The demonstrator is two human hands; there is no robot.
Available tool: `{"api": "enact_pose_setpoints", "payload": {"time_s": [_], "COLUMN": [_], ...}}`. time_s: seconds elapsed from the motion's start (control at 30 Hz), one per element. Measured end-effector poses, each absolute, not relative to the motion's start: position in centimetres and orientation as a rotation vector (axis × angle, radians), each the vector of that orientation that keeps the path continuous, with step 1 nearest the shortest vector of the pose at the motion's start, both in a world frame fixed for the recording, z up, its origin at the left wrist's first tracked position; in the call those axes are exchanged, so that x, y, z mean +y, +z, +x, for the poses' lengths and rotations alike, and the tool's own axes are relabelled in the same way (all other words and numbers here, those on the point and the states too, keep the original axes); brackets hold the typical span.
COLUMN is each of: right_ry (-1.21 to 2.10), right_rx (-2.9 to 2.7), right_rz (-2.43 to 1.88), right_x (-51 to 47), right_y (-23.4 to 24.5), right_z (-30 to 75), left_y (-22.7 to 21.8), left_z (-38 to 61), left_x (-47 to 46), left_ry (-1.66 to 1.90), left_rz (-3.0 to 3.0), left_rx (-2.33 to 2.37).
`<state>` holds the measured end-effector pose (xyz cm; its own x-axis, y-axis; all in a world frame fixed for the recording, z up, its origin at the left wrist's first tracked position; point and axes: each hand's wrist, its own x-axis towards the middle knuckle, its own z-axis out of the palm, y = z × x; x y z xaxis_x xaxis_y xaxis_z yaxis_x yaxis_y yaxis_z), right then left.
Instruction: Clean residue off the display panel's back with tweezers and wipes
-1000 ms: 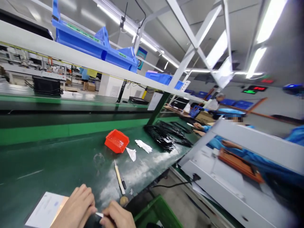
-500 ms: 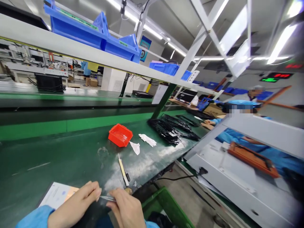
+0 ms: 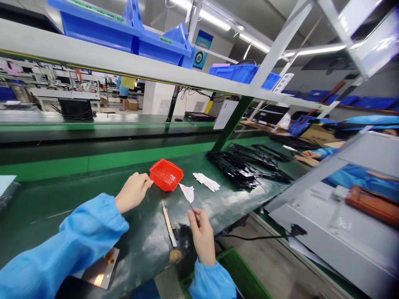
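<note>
My left hand (image 3: 134, 192) reaches forward with its fingers closed at the left edge of a small red plastic bin (image 3: 166, 175), seemingly pinching its rim. A few tiny bits lie inside the bin. In my right hand (image 3: 203, 237) is a slim pair of tweezers (image 3: 193, 211), tips pointing forward towards a crumpled white tissue (image 3: 187, 192). Between the hands a utility knife (image 3: 168, 223) with a pale yellow handle lies on the green bench, a black pen-like piece (image 3: 175, 234) beside it. Partly covered by my left sleeve is a flat shiny panel (image 3: 104, 270).
A second white tissue (image 3: 206, 182) and a pile of black frames (image 3: 246, 168) lie to the right. A green crate (image 3: 246, 272) stands below the bench edge. Overhead, a white shelf (image 3: 124, 62) carries blue bins (image 3: 93, 25). A co-worker's hand (image 3: 307, 158) shows at far right.
My hands were together low over the bench with the tweezers between them. They have separated: the left went forward to the red bin, the right moved rightward with the tweezers. The view turned slightly left.
</note>
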<state>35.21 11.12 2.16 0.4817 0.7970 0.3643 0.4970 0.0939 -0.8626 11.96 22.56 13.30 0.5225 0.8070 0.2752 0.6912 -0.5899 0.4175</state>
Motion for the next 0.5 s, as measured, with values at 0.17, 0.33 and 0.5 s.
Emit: {"api": "enact_pose_setpoints", "payload": {"time_s": [0.17,0.33,0.5], "right_ry": [0.337,0.371,0.37], "right_rx": [-1.031,-1.004,-0.988], "right_rz": [-1.513,-1.505,-1.54], "right_x": [13.1,12.8,12.7], "right_y": [0.4,0.2,0.2], "right_z": [36.1,36.0,36.0], "left_y": [13.4,12.8,11.5], "left_z": [17.2,18.7,18.3], "left_x": [28.7,31.3,30.3], "left_ry": [0.655,0.587,0.465], "left_rz": [2.625,2.775,2.934], "left_rx": [1.349,1.246,0.988]}}
